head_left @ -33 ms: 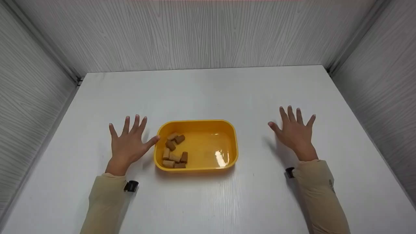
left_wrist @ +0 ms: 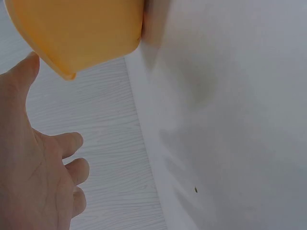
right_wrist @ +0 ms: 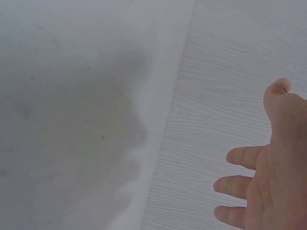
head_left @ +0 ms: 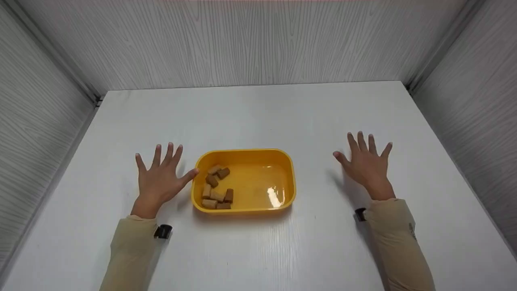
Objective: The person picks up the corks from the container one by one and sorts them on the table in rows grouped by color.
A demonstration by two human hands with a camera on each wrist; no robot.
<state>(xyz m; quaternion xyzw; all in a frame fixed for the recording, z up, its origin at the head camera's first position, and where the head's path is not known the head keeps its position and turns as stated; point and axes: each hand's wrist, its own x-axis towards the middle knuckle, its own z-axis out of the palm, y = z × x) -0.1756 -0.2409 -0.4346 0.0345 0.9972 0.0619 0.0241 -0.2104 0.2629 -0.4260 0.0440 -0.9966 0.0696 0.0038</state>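
A yellow rectangular tub (head_left: 258,178) stands on the white table with its open side up. Several short tan and brown cylinders, like pieces of wood or cork (head_left: 212,180), lie loosely along its left side. My left hand (head_left: 159,182) hovers left of the tub, fingers spread and holding nothing. Its thumb tip overlaps the rim in the head view; whether it touches, I cannot tell. In the left wrist view the tub's wall (left_wrist: 91,33) is beside that thumb. Well to the right of the tub, my right hand (head_left: 366,167) is held above the table, fingers spread, palm bare.
The white table (head_left: 258,250) reaches to a grey wood-grain panel (head_left: 250,44) at the back. Similar panels stand at the left (head_left: 36,121) and right (head_left: 464,113). A small black piece (head_left: 163,231) sits at the left cuff, another (head_left: 360,214) at the right cuff.
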